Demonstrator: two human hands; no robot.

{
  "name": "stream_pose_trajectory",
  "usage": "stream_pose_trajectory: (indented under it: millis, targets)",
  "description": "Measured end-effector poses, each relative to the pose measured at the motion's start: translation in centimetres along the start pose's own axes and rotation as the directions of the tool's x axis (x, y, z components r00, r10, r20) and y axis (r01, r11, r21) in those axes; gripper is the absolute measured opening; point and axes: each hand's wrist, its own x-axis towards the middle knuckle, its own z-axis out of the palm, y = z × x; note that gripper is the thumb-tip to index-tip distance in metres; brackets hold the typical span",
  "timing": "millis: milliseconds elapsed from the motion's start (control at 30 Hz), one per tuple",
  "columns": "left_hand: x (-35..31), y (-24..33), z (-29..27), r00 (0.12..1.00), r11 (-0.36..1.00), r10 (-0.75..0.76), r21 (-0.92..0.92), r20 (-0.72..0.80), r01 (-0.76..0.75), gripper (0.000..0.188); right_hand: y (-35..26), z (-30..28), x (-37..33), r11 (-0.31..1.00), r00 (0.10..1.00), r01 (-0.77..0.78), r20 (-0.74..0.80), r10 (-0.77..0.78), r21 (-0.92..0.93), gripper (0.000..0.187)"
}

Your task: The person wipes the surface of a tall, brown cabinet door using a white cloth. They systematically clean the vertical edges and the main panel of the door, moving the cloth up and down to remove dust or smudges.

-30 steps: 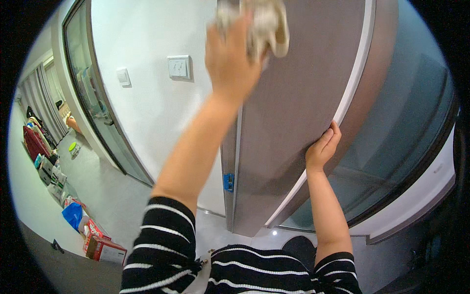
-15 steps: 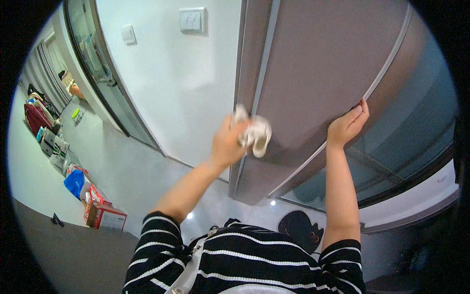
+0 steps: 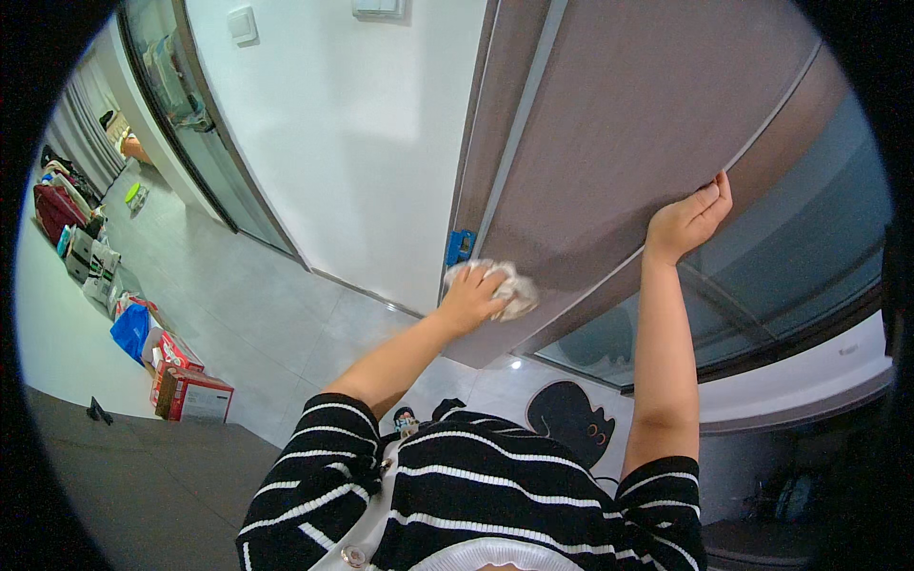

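My left hand [image 3: 473, 299] is closed over a crumpled off-white cloth [image 3: 517, 293], slightly blurred, against the lower part of a brown door panel [image 3: 628, 124]. Just above that hand, a blue fitting [image 3: 461, 246] shows at the panel's left frame. Higher and to the right, my right hand [image 3: 687, 221] has its fingers closed on the light strip along the panel's right edge. Its fingertips are partly hidden at the edge.
A white wall with a light switch [image 3: 242, 26] and a glass sliding door [image 3: 190, 114] stand to the left. Boxes [image 3: 195, 395] and a blue bag [image 3: 130, 329] line the left wall. A dark mat [image 3: 571, 423] lies on the floor near me. Dark glass [image 3: 762, 276] curves at right.
My left hand has moved down and right with the cloth, now spread over it against the panel. The blue fitting has come into sight. My right hand stays on the edge; the view has shifted.
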Motion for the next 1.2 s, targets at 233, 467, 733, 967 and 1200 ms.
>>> stream_pose_trajectory:
  millis: [233,467,733,967,1200]
  targets:
    - [5.7,-1.4,-7.6,0.892,0.959,-0.245,-0.233,-0.381,0.164,0.048,0.5,0.4,-0.5,1.0,1.0,0.021,-0.001,-0.021,0.017,0.034]
    - [10.4,-5.6,-7.6,0.711,0.927,-0.375,-0.217,-0.595,0.307,0.059,-0.1,0.2,-0.1,1.0,1.0,-0.002,-0.02,0.002,0.017,0.034]
    - [-4.6,-5.8,-1.7,0.581,0.613,-0.79,-0.265,-0.196,0.745,0.05,-0.2,0.1,-0.1,0.999,0.999,-0.032,-0.001,0.032,0.018,0.034]
    - [0.7,-3.1,-3.0,0.634,0.722,-0.691,-0.365,-0.347,0.587,0.047,0.6,-0.1,-0.1,0.999,0.999,0.042,-0.017,-0.042,-0.005,0.034]
    - [-9.4,-2.9,2.5,0.301,0.219,-0.886,-0.254,0.353,0.942,0.042,0.4,0.3,-0.2,1.0,1.0,-0.008,-0.007,0.008,0.021,0.033]
